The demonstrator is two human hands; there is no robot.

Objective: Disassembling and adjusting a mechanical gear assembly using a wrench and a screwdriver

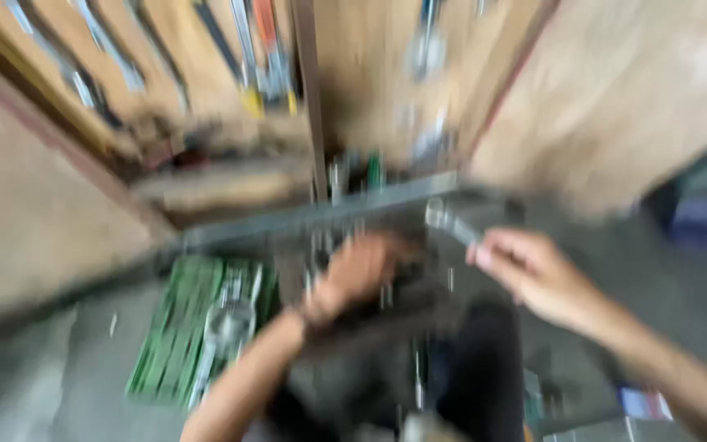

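The view is badly smeared by motion, so fine detail is lost. The right hand (533,274), at about three o'clock from the centre, grips the lower end of a metal wrench (452,225), whose shiny head points up toward eleven o'clock from the knuckles. The left hand (362,270) sits near the centre, just beside the wrench at its eight o'clock, curled over a dark, blurred mass of metal parts (403,307); whether it clenches anything there I cannot tell. At eight o'clock from the left hand lies a green tool tray (169,336) with silvery pieces in it, on the grey floor (67,368). Toward twelve o'clock, tools hang on wooden boards (165,57).
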